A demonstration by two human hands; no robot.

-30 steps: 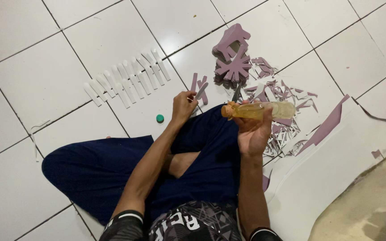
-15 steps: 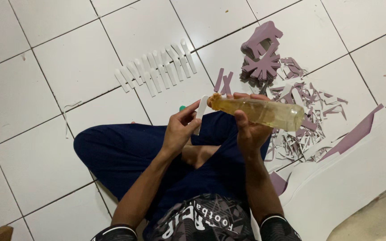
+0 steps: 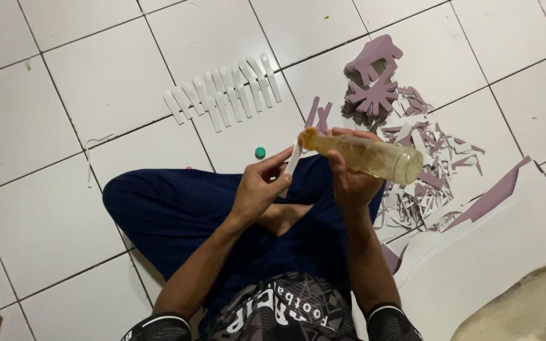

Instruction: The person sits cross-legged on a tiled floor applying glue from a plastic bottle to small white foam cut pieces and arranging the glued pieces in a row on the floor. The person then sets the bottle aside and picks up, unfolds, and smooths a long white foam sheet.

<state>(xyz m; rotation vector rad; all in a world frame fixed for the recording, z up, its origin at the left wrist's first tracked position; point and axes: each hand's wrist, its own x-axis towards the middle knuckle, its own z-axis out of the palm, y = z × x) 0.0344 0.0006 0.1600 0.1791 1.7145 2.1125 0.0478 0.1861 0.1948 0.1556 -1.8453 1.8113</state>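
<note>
right hand (image 3: 349,180) grips a clear bottle (image 3: 364,156) of yellowish liquid, tilted, mouth toward the left hand (image 3: 257,189) — whose fingers pinch a white strip (image 3: 292,161) right at the bottle mouth. green cap (image 3: 260,152) lies on the floor (image 3: 96,95) nr more white strips (image 3: 222,95); purple scraps (image 3: 424,164) to the right.

Right hand (image 3: 349,180) tilts a clear bottle (image 3: 364,155) — left hand (image 3: 260,186) holds a white strip (image 3: 292,162).

Bottle (image 3: 368,156) – clear plastic, amber-yellow liquid. Strip (image 3: 292,161) beside it white. Cap (image 3: 260,152) on floor green. Floor tiles (image 3: 96,82) white, dark grout lines. Row of cut pieces (image 3: 222,98) white. Foam shapes and scraps (image 3: 380,88) – dusty purple. Trousers (image 3: 178,208) navy; shirt (image 3: 285,309) black, grey pattern.
</note>
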